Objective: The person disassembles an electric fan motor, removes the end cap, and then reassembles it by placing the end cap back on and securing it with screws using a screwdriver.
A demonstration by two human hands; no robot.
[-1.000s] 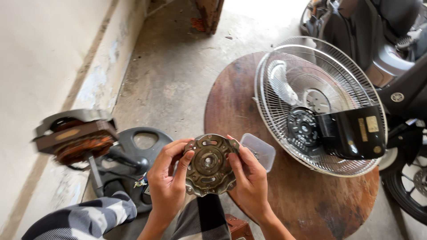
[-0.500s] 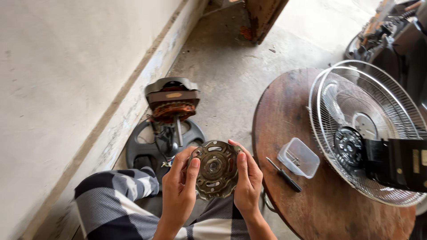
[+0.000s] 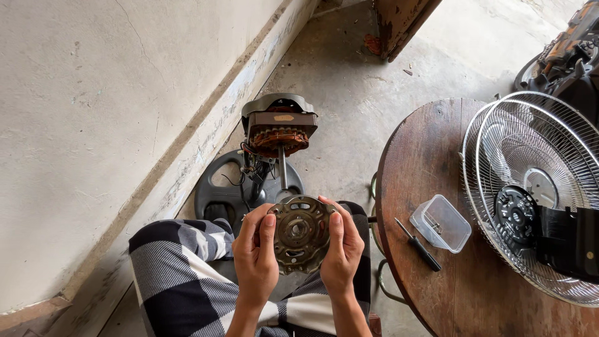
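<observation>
Here, in the head view, both hands clasp a round metal motor cover (image 3: pixel 301 234) over the person's lap, well left of the round wooden table (image 3: pixel 430 156). The left hand (image 3: pixel 256 259) curls around the cover's left rim, thumb lying on its face; the right hand (image 3: pixel 342 249) closes on the right rim the same way, thumb on the face too. Beyond the cover, farther from the table, a fan motor with copper windings (image 3: pixel 279 132) stands on its dark round base (image 3: pixel 224 193) on the concrete floor. On the table lie a black-handled screwdriver (image 3: pixel 418 244) near its left edge, a clear plastic box (image 3: pixel 440 223) just beside it, and wire fan guards (image 3: pixel 536 187) towards the right.
</observation>
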